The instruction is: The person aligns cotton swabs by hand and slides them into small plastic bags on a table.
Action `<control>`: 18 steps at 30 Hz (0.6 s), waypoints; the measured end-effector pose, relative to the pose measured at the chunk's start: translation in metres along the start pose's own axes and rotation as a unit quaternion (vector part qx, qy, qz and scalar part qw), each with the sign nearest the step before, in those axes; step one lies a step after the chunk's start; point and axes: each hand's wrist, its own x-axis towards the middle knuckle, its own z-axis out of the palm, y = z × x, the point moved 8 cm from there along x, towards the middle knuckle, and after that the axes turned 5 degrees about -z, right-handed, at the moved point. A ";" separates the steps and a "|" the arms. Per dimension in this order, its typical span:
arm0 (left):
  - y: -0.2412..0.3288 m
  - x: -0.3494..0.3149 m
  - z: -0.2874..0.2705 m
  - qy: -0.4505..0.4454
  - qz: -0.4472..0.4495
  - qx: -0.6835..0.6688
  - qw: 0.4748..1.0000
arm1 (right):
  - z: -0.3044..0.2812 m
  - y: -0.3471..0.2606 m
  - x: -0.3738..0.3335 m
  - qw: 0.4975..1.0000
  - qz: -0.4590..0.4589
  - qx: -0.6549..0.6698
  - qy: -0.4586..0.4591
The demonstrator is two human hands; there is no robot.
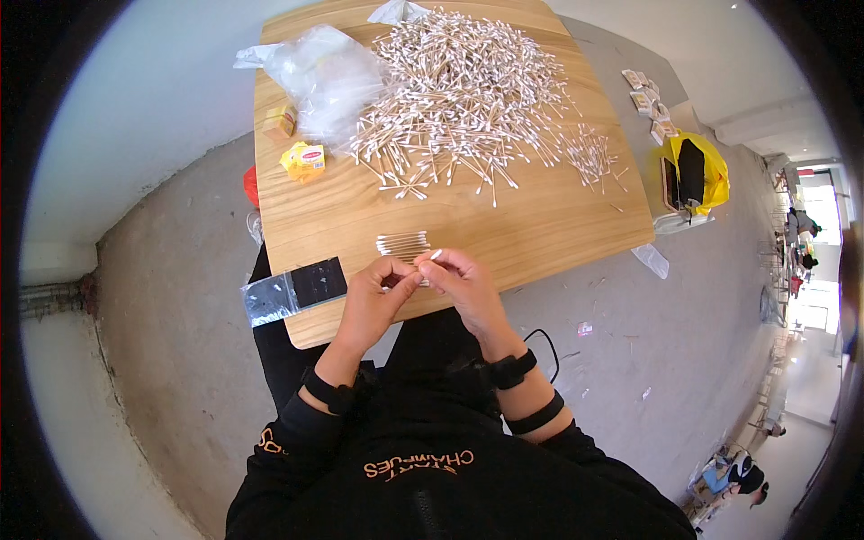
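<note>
Both hands' fingers [393, 267] pinch a cotton-swab bundle [403, 245]; small zip bag [292, 290] lies flat beside them.

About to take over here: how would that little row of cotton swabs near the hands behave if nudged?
The row of cotton swabs is loose and unbundled, so it would probably scatter. Their thin round sticks likely roll on the smooth table. They look very light.

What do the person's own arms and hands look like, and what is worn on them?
Both hands are bare: the left hand and the right hand. The left wrist carries one black band; the right forearm carries two black bands. The sleeves are black, pushed back, with orange lettering on the left one.
</note>
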 end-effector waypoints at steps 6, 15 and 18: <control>-0.004 0.004 -0.002 -0.003 -0.028 -0.045 0.999 | -0.009 -0.004 0.004 0.995 -0.020 0.085 0.052; 0.007 0.000 -0.001 0.028 0.033 0.013 0.999 | -0.005 0.002 0.003 0.994 -0.041 0.010 0.101; 0.019 -0.003 -0.005 0.067 0.075 0.091 0.991 | -0.006 0.004 0.003 0.994 -0.032 0.014 0.101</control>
